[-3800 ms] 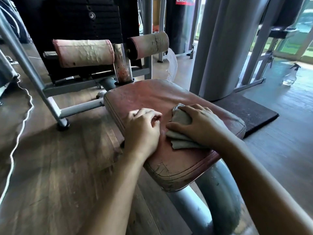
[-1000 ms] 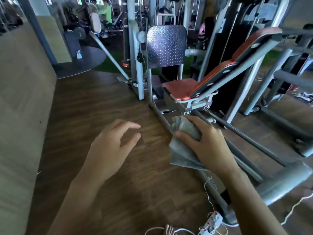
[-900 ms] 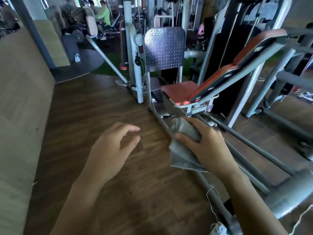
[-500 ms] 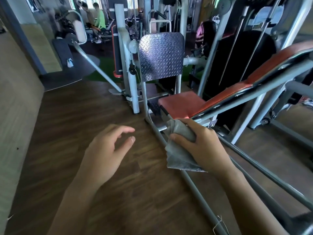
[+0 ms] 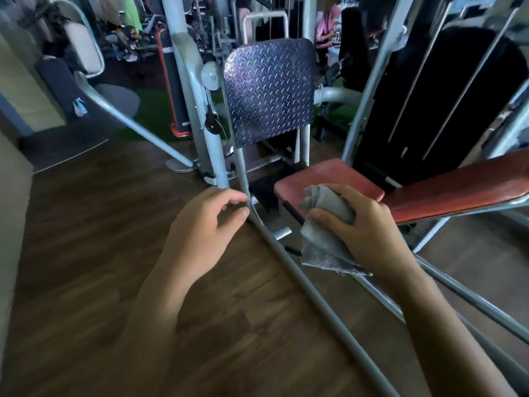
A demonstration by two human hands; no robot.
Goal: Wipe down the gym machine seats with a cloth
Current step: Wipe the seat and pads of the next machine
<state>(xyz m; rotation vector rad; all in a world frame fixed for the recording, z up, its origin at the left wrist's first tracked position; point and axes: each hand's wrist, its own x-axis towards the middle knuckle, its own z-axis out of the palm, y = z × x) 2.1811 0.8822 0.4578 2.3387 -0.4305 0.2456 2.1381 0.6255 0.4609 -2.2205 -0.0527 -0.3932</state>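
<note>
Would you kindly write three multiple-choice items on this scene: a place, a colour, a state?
1. Where is the grey cloth? A. on the floor B. in the right hand C. draped over the backrest
2. What colour is the seat pad? A. red B. blue C. green
3. How is the left hand? A. gripping the cloth B. pressing the seat pad C. loosely curled, holding nothing
Answers: 1 B, its fingers curl round the bunched cloth; 2 A, the upholstery is plainly red; 3 C, nothing lies between its fingers.
</note>
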